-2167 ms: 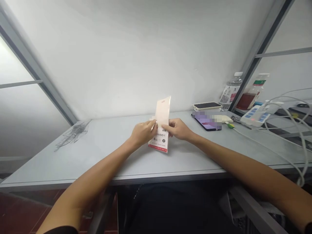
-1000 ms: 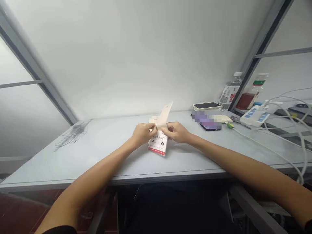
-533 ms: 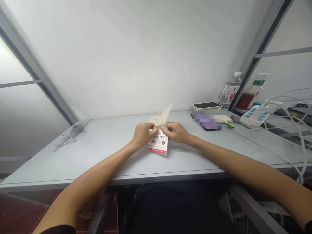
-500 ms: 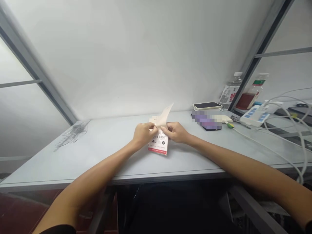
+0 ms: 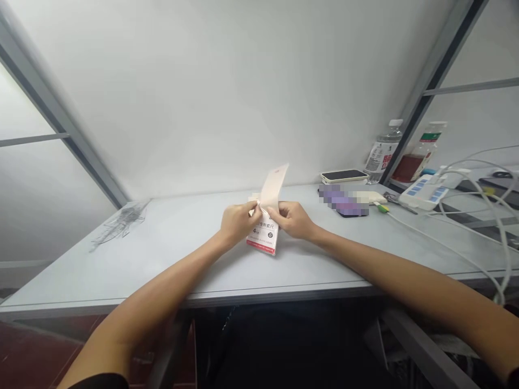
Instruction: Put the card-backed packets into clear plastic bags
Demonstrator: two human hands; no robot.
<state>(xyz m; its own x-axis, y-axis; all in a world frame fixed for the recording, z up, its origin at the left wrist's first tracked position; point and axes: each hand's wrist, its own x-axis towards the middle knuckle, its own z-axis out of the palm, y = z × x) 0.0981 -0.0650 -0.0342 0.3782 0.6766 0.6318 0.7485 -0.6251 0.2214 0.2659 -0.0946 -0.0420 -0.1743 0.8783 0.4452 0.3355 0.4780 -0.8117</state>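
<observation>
A small white packet (image 5: 265, 232) with a red lower edge and black print stands on the grey table (image 5: 182, 259). A pale pink flap (image 5: 274, 186) rises from its top. My left hand (image 5: 237, 222) pinches the packet's left upper edge. My right hand (image 5: 295, 219) pinches its right side near the flap's base. Both hands have their fingers closed on the packet. The packet's lower edge touches the table.
Crumpled clear plastic (image 5: 121, 220) lies at the far left. To the right lie a dark phone (image 5: 345, 206), another phone on a white block (image 5: 344, 176), two bottles (image 5: 383, 151), a white power strip (image 5: 424, 192) and white cables (image 5: 478, 237). A white wall stands behind.
The pink flap was bent back and low one second ago; now it stands up straighter again. My hands stay at the same place on the packet.
</observation>
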